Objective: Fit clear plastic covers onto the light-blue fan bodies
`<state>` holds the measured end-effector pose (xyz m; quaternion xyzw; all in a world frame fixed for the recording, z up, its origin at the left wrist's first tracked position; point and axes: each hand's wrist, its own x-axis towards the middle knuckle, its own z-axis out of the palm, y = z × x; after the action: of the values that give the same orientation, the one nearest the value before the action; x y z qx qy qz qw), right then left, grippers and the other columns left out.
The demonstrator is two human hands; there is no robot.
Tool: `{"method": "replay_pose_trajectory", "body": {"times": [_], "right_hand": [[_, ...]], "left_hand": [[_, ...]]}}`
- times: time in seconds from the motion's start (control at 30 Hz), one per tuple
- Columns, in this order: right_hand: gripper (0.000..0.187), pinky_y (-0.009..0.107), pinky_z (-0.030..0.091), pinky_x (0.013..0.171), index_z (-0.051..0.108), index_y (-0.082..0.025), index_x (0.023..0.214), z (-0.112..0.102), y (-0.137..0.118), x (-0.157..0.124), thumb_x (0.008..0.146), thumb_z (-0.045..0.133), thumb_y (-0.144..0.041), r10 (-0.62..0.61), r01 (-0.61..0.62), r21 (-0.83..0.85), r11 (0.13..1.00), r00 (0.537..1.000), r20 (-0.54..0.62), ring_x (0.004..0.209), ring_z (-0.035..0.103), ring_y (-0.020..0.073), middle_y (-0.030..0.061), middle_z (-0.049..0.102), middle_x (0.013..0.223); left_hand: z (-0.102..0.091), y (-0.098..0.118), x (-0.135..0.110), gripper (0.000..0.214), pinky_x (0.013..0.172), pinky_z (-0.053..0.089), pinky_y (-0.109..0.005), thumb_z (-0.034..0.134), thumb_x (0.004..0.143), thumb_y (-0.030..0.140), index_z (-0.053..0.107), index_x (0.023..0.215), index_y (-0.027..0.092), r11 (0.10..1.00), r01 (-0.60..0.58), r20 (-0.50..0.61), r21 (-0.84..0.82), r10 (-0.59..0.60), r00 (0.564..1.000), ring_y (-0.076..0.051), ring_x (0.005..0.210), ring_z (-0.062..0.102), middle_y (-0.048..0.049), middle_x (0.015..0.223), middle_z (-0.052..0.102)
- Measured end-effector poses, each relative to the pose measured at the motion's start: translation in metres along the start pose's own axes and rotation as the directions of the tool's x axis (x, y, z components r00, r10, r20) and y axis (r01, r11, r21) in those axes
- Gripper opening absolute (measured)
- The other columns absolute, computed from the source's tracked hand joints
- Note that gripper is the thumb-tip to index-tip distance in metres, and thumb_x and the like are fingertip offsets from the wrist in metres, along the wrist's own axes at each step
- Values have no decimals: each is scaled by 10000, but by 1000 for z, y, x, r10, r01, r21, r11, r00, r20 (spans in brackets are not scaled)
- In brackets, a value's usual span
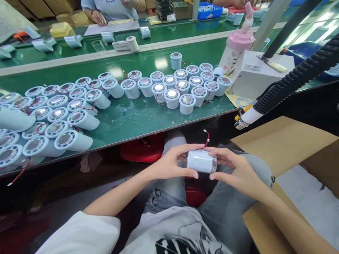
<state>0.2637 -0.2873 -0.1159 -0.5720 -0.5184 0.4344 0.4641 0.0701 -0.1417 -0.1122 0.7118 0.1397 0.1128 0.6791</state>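
A light blue cup (200,161) lies on its side in the air, on the near side of the green bench (127,123) and lower than its edge. The left hand (173,163) has its fingers around one end, and the right hand (235,168) has its fingers around the see-through end. A red wire (208,137) pokes up from the cup. On the bench are lots of blue cups (172,99) and, toward its right, a pink-topped bottle (239,39). A cardboard box (283,141) sits open on the bench's near side, to the right.
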Motion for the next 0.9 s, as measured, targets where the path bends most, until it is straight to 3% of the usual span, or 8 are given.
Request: {"method": "replay_pose_trajectory", "body": {"times": [0.2,0.57,0.9], "right_hand": [[442,261,560,905,564,-338,1158,-1,-7,0,786,783,-249,92,-97,132,986,995,48,1097,607,161,-22,622,1185],[416,205,541,734,526,-249,1134,2,-5,2,801,767,-314,242,-264,365,893,964,107,845,640,123,16,658,1016],[448,236,590,621,486,-195,1068,8,-2,4,822,696,-505,392,-412,479,775,908,148,655,693,142,12,697,809]], "left_hand": [[-1,1,-1,798,978,501,-339,848,650,251,511,1373,284,991,-94,20,95,92,996,-259,1225,557,-95,1354,568],[-2,2,-3,801,1029,467,-353,848,649,251,511,1376,270,978,-145,50,148,139,989,-263,1279,515,-100,1380,553],[-2,1,-3,803,1033,462,-341,839,663,225,494,1386,275,976,-168,82,138,158,984,-246,1289,502,-98,1389,541]]}}
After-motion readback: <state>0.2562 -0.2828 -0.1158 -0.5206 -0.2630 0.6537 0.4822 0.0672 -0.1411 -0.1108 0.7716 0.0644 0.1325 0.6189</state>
